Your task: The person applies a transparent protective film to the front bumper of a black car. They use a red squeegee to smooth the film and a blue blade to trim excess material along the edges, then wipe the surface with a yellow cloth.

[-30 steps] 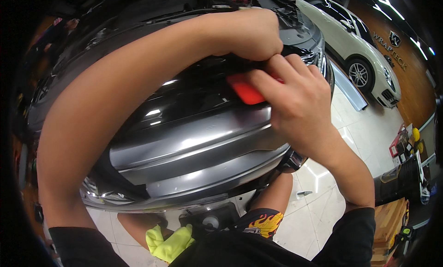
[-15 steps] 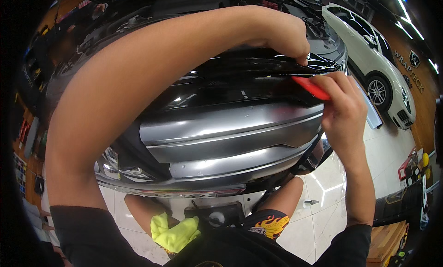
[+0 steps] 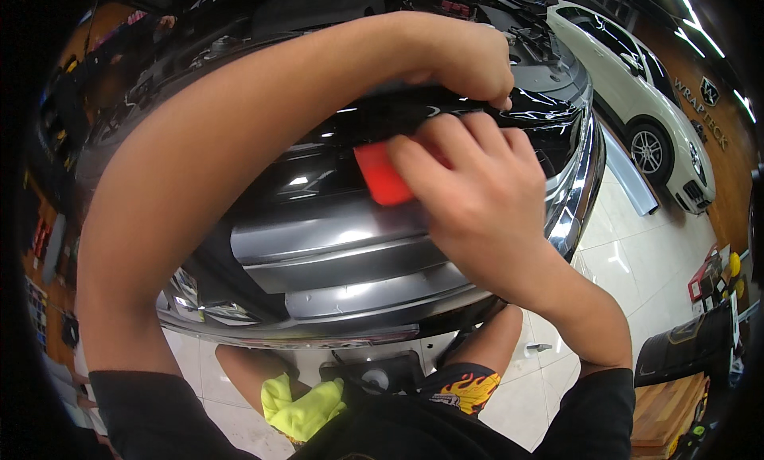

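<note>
My right hand (image 3: 485, 197) grips a flat red squeegee (image 3: 385, 173) between thumb and fingers. The squeegee lies against glossy black film (image 3: 314, 161) spread over the upper front of a car. Farther off, my left hand (image 3: 477, 68) reaches across with fingers closed in a pinch at the film's far right part, where it rises in folds (image 3: 541, 103). The exact grip at the fingertips is partly hidden. Below the film runs a bare silver panel (image 3: 334, 235), with a few small droplets on it.
A yellow-green cloth (image 3: 302, 404) lies on my left thigh. Beneath me is a dark low seat (image 3: 374, 371). On the tiled floor at right lies a small tool (image 3: 539, 347). A white car (image 3: 629, 78), a silver strip (image 3: 629, 173) and a wooden box (image 3: 668, 416) stand along the right.
My right hand has swept left across the film with the red squeegee, from the right end towards the middle. My left hand has shifted slightly left and stays closed.
</note>
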Available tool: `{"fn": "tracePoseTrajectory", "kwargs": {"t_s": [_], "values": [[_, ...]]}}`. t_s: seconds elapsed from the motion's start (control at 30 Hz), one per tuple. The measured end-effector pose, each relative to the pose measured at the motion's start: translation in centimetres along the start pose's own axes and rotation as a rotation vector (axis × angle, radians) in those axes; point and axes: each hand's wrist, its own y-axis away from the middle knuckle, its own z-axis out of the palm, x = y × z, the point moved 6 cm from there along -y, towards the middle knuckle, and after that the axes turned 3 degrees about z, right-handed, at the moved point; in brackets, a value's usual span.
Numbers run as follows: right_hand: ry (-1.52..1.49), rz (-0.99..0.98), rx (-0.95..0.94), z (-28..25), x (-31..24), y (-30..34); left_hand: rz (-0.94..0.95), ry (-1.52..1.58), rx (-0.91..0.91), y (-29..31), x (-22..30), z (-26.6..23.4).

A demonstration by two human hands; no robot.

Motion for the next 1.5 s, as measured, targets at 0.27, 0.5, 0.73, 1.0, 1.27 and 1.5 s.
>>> {"fn": "tracePoseTrajectory", "kwargs": {"t_s": [0.27,0.5,0.73,1.0,1.27,1.5], "values": [[-0.184,0.340,-0.109,-5.5,8.6,3.9,0.092,0.043,0.010,1.5,0.7,-0.4],[-0.049,0.217,-0.171,-4.0,10.2,3.4,0.051,0.123,0.034,0.9,-0.2,-0.4],[-0.157,0.103,-0.068,-2.7,8.6,3.5,0.069,0.096,-0.006,0.3,-0.5,-0.3],[-0.398,-0.082,0.003,-0.6,1.4,1.1,0.027,0.117,-0.025,0.1,-0.9,0.1],[-0.585,-0.091,0.148,-1.4,-5.1,-0.4,0.184,-0.041,-0.056,0.7,0.6,-0.5],[-0.159,0.128,-0.047,-3.3,5.0,3.0,0.083,0.104,-0.104,1.2,0.7,-0.6]]}}
